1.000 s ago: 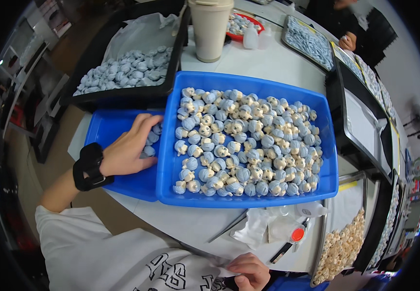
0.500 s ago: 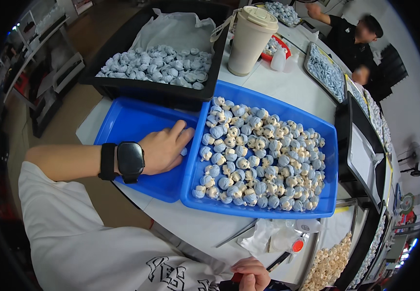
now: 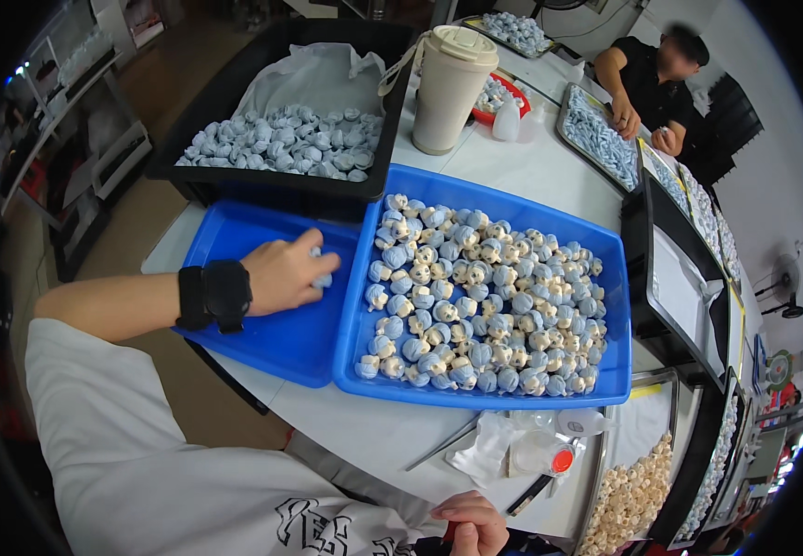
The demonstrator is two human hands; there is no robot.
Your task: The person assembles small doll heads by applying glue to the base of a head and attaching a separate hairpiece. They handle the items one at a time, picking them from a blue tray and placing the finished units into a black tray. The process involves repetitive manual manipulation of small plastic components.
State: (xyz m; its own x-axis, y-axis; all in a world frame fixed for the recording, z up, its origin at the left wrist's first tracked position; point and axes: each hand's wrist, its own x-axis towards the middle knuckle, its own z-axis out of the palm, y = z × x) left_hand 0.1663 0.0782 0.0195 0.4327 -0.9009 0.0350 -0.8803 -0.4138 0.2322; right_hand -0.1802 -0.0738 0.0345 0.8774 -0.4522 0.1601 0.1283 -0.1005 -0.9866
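Observation:
My left hand, with a black watch on its wrist, is over the shallow blue tray. Its fingers are closed round small pale-blue pieces, part of which show beyond the fingertips. To the right of it stands a larger blue bin holding many small figure heads, cream-faced with blue tops. Low in the picture, beside my white shirt, my right hand has its fingers curled together; whatever is in them is hidden.
Behind the tray, a black bin holds pale-blue cap-like pieces. A beige lidded cup stands beside it. Near the front lie tissue, a red-capped jar and a tray of cream pieces. A person works across the table.
My left hand has drawn back to the left, away from the blue bin's edge, and the pale-blue pieces now show in its fingers. The other person's hand has come down to a tray.

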